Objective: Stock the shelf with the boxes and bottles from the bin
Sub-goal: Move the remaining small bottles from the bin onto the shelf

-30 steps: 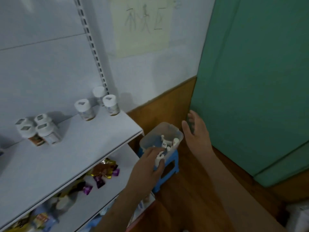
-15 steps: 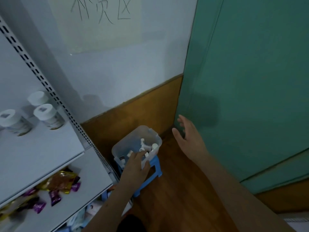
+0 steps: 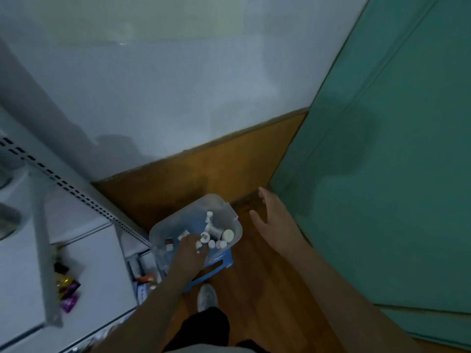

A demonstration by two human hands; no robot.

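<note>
With your left hand (image 3: 190,250) curled among the bottles (image 3: 216,238) in the bin (image 3: 178,220), its grip hidden, and your right hand (image 3: 274,222) open, pinch one cleanly.

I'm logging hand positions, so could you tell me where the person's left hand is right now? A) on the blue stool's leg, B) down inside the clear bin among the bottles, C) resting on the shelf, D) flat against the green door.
B: the left hand reaches into the clear bin among the small white bottles.
</note>
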